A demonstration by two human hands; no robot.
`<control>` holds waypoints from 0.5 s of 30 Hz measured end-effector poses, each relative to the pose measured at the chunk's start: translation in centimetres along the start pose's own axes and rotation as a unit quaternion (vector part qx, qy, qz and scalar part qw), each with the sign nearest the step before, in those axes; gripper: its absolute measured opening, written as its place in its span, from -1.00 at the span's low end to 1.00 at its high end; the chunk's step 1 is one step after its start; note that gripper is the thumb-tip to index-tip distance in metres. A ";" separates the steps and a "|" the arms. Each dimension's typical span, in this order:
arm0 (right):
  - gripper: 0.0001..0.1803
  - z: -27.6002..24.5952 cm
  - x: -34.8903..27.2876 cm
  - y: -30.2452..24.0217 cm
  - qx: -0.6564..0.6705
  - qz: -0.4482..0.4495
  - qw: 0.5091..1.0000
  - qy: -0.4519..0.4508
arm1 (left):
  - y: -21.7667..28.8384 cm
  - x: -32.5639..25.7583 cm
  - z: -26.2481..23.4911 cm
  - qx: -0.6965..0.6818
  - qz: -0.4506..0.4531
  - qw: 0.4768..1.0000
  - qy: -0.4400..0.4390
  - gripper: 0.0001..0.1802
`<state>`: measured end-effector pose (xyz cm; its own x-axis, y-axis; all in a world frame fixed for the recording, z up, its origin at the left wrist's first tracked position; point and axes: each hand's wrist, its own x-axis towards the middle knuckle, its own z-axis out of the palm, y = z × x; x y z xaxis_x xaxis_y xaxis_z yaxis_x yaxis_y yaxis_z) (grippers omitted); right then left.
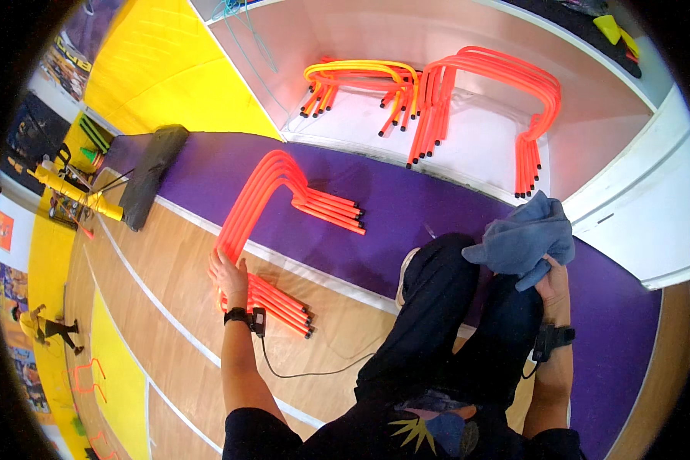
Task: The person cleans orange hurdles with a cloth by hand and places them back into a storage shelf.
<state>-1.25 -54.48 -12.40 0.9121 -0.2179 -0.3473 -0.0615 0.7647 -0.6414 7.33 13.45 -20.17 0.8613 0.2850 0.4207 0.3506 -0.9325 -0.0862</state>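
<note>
A nested stack of orange training hurdles [261, 188] with black-tipped feet stands on its side, partly on the purple floor strip and partly on the wooden floor. My left hand [228, 277] grips the stack at its near bend, fingers curled round the tubes. In my right hand [553, 285], above my right knee, is a bunched grey-blue cloth [525, 238] that hides some of the fingers. Both wrists wear black straps with small devices.
In a white shelf bay [483, 169] ahead stand more orange hurdles [506, 65] and a yellow-and-orange hurdle stack [360, 69]. A thin cable [314, 376] trails from my left wrist. Far left, a person [46, 326] moves near small orange hurdles [88, 376].
</note>
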 end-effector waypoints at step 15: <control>-0.41 -1.0 0.4 0.6 -0.009 -0.031 0.999 -0.009 | 1.1 1.9 0.2 -0.009 0.076 0.996 -0.040 -0.32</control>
<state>-1.38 -54.74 -13.62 0.9213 -0.2542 -0.2943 -0.0116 0.7384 -0.6742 9.43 12.98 -19.62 0.9307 0.1555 0.3312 0.2073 -0.9700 -0.1272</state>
